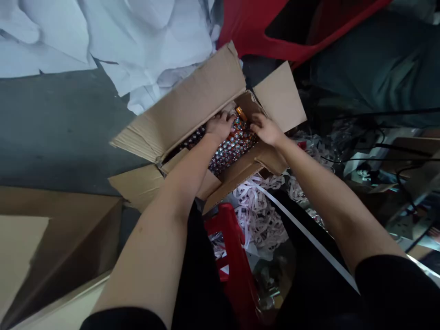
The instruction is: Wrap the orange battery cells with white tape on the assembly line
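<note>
An open cardboard box (192,106) stands in the middle of the view, its flaps spread outward. Inside lie many small shiny beads (229,151), dark at the left and orange toward the right, with an orange item (241,113) by the far end. My left hand (221,124) rests on the beads, fingers apart and spread over them. At the box's right inner side is my right hand (267,129), its fingers bent and apart near the orange beads, with nothing visible in it.
White sheets (151,36) lie beyond the box. A red plastic object (237,270) and curled white strips (257,211) are below it. Another large carton (68,238) stands at lower left. Dark cables (405,149) and clutter fill the right side.
</note>
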Tool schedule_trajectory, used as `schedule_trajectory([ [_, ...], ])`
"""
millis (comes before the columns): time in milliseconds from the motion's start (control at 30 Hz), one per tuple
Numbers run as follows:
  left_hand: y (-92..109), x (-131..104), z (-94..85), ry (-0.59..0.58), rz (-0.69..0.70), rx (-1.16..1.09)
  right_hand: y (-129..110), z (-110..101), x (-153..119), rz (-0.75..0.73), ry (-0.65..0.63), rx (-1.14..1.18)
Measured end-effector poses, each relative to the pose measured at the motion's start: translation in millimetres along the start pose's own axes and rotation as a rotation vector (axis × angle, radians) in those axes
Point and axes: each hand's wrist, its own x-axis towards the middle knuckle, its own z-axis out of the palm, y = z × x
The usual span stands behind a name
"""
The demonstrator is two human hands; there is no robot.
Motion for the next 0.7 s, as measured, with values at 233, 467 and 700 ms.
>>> schedule_trajectory([
  [233, -1.6, -7.2, 1.4, 0.046, -0.007, -0.021, -15.2, 44.7, 29.1, -0.055, -0.071, -0.313],
  [467, -7.2, -8.5, -1.5, -0.03, 0.12, 0.01, 4.6, 25.2, 45.2, -0.149, -0.079, -0.333],
  [700, -3.1, -4.0, -4.8, -0.035, 0.073, 0.001, 9.4, 31.3, 24.9, -0.218, -0.06, -0.102],
])
